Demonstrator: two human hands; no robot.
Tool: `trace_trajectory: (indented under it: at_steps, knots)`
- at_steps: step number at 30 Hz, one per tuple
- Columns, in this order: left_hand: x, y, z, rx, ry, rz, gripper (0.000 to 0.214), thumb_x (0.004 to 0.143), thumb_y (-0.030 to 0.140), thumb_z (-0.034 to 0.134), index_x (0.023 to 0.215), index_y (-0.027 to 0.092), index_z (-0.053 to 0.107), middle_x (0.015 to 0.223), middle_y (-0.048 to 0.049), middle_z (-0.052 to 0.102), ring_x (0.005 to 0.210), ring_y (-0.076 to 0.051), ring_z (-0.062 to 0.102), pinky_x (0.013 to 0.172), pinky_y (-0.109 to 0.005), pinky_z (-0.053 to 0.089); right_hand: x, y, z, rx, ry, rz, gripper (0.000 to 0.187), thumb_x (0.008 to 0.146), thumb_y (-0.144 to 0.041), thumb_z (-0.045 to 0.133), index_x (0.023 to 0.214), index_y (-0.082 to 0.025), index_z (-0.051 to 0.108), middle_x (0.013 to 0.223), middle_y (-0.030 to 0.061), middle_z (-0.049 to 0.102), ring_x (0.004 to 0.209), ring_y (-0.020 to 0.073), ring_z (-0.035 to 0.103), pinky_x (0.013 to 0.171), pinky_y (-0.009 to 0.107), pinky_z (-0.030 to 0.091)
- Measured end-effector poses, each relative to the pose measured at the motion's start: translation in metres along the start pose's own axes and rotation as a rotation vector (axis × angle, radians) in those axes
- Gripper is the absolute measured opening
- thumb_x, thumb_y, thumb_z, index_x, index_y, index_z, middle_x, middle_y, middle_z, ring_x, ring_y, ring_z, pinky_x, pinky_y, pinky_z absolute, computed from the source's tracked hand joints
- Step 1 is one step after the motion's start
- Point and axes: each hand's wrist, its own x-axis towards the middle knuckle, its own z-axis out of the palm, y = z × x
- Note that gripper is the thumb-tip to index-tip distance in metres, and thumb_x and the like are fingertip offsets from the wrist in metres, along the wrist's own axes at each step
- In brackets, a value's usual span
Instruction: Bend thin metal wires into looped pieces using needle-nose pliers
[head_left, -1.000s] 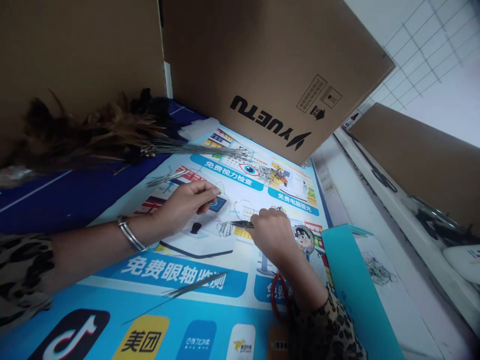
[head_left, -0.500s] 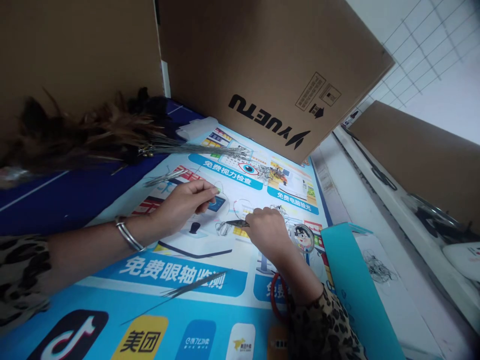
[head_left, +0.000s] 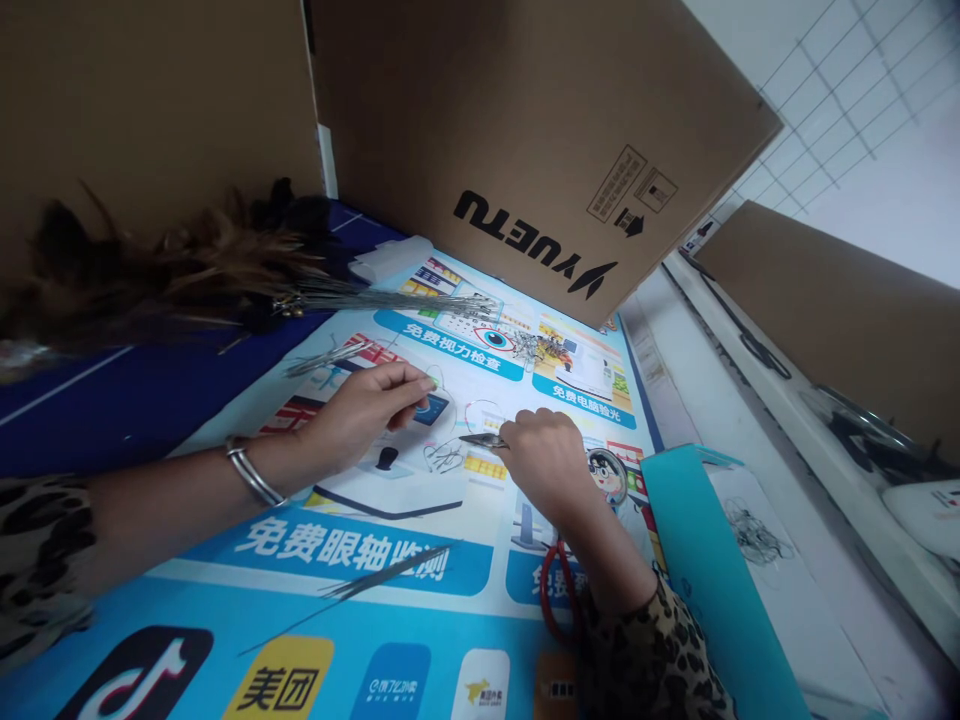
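My left hand (head_left: 379, 410) is closed in a pinch on a thin wire (head_left: 454, 405), which bends in a fine loop beside the fingertips. Fingers of my right hand (head_left: 547, 460) wrap around pliers (head_left: 482, 440); the jaws point left and the handles are hidden in the palm. Just left of the jaw tips is a small tangle of curled wire (head_left: 444, 457), and I cannot tell whether the pliers touch it. Nearer to me lies a bundle of straight thin wires (head_left: 390, 572). A red-handled tool (head_left: 549, 600) is partly covered by my right forearm.
A printed poster sheet (head_left: 360, 630) covers the work surface. Brown feathers (head_left: 172, 260) and a long wire bundle (head_left: 390, 298) lie at the back left. Cardboard boxes (head_left: 420, 110) stand behind. A turquoise box (head_left: 705, 560) and more tangled wire (head_left: 757, 532) are at the right.
My right hand and the pliers have moved slightly right, away from the curled wire tangle, which looks more spread out. My left hand stays nearly still with its pinch.
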Motion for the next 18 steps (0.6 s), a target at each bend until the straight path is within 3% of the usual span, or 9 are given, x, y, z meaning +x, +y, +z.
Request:
trace_trajectory:
  at_steps: [3, 8, 14, 18]
  knots:
    - [0.001, -0.002, -0.001, -0.048, -0.075, -0.052, 0.03, 0.084, 0.042, 0.068, 0.07, 0.018, 0.06, 0.054, 0.004, 0.052, 0.05, -0.009, 0.042, 0.047, -0.021, 0.03, -0.002, 0.001, -0.001, -0.015, 0.05, -0.001, 0.02, 0.096, -0.031, 0.054, 0.086, -0.019, 0.068, 0.087, 0.0067, 0.067, 0.082, 0.0223, 0.057, 0.069, 0.033, 0.033]
    - [0.002, -0.006, -0.002, -0.126, -0.321, -0.148, 0.023, 0.083, 0.042, 0.07, 0.082, 0.019, 0.066, 0.064, 0.0015, 0.057, 0.057, -0.012, 0.048, 0.049, -0.022, 0.034, -0.006, -0.001, -0.004, -0.081, 0.166, 0.006, 0.015, 0.094, -0.019, 0.053, 0.084, -0.018, 0.064, 0.084, 0.0075, 0.064, 0.082, 0.0237, 0.054, 0.068, 0.035, 0.03]
    - [0.002, -0.004, -0.003, -0.044, -0.484, -0.1, 0.022, 0.081, 0.038, 0.072, 0.074, 0.018, 0.066, 0.079, -0.0025, 0.061, 0.059, -0.012, 0.047, 0.049, -0.023, 0.034, -0.012, -0.004, -0.01, -0.146, 0.277, -0.008, 0.01, 0.09, -0.012, 0.055, 0.083, -0.017, 0.06, 0.083, 0.0075, 0.061, 0.081, 0.0238, 0.051, 0.067, 0.035, 0.029]
    - [0.002, -0.002, -0.003, 0.008, -0.55, -0.067, 0.023, 0.085, 0.037, 0.069, 0.073, 0.018, 0.065, 0.067, 0.0012, 0.054, 0.058, -0.011, 0.044, 0.052, -0.023, 0.033, -0.014, -0.007, -0.014, -0.145, 0.291, -0.019, 0.012, 0.092, -0.012, 0.054, 0.084, -0.017, 0.06, 0.084, 0.0077, 0.061, 0.081, 0.0237, 0.051, 0.068, 0.036, 0.03]
